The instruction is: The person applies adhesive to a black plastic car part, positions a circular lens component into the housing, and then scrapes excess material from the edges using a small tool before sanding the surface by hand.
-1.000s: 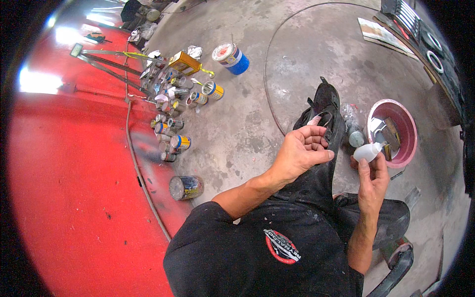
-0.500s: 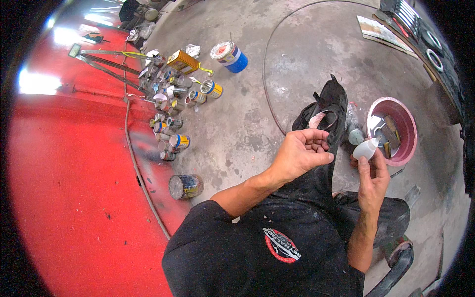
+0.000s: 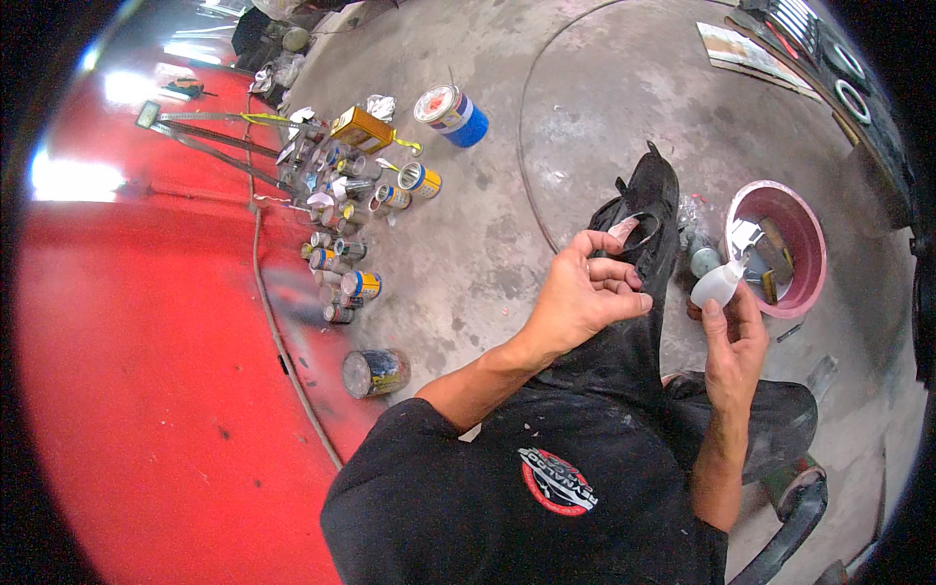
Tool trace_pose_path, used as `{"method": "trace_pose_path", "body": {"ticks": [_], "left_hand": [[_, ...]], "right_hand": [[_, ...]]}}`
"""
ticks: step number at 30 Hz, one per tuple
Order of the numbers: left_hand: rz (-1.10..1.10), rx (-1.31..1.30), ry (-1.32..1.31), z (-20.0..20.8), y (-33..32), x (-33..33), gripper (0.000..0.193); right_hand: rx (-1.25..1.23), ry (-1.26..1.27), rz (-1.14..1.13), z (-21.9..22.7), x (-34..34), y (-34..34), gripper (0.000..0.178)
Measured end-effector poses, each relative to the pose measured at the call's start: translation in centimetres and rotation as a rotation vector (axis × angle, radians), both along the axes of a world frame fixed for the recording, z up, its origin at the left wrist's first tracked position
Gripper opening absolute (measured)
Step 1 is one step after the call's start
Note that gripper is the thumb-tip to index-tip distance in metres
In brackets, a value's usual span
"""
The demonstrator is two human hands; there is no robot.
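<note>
My right hand (image 3: 733, 336) holds a small white plastic squeeze bottle (image 3: 716, 287), tilted, with its narrow tip toward a round pink tub (image 3: 812, 258). Thumb and fingers wrap its lower part. My left hand (image 3: 592, 288) hovers over my dark-trousered leg, fingers partly curled and the thumb apart from them; nothing shows in it. A clear bottle with a greyish round end (image 3: 703, 261) lies between my leg and the tub. Inside the tub are several flat tools or blocks, one brownish (image 3: 777, 241), whose exact kinds I cannot make out.
Several paint cans (image 3: 362, 284) crowd the floor beside a red wall (image 3: 146, 351). A blue and white pail (image 3: 458, 117) stands farther off, and a stained can (image 3: 375, 373) lies nearer. A hose (image 3: 525, 146) curves over the concrete. Boards (image 3: 756, 60) lie at the far right.
My left index finger has lifted away from the thumb, widening the gap between them. The squeeze bottle stays in my right hand, slightly shifted. The view has moved a little.
</note>
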State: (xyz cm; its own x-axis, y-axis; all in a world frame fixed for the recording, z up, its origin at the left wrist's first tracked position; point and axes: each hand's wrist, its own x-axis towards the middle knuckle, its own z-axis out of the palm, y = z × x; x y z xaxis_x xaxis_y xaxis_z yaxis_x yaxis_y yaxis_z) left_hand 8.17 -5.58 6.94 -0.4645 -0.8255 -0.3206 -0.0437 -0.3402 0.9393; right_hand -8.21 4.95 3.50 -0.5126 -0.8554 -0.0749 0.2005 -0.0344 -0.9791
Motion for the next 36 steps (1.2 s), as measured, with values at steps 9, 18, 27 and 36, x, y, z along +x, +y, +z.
{"method": "trace_pose_path", "body": {"ticks": [9, 18, 27, 36], "left_hand": [[0.004, 0.035, 0.034, 0.3, -0.7, 0.4, 0.065], [-0.052, 0.027, 0.005, 0.3, -0.9, 0.8, 0.066], [-0.048, -0.009, 0.031, 0.3, -1.0, 0.8, 0.057], [-0.069, -0.017, 0.056, -0.7, -0.7, 0.4, 0.047]], "right_hand": [[0.010, 0.000, 0.018, -0.2, -0.1, 0.2, 0.030], [-0.004, -0.010, 0.016, -0.2, 0.1, 0.0, 0.031], [0.000, -0.031, 0.036, 0.0, 0.5, -0.1, 0.031], [-0.015, -0.039, 0.066, -0.1, 0.8, -0.1, 0.031]]}}
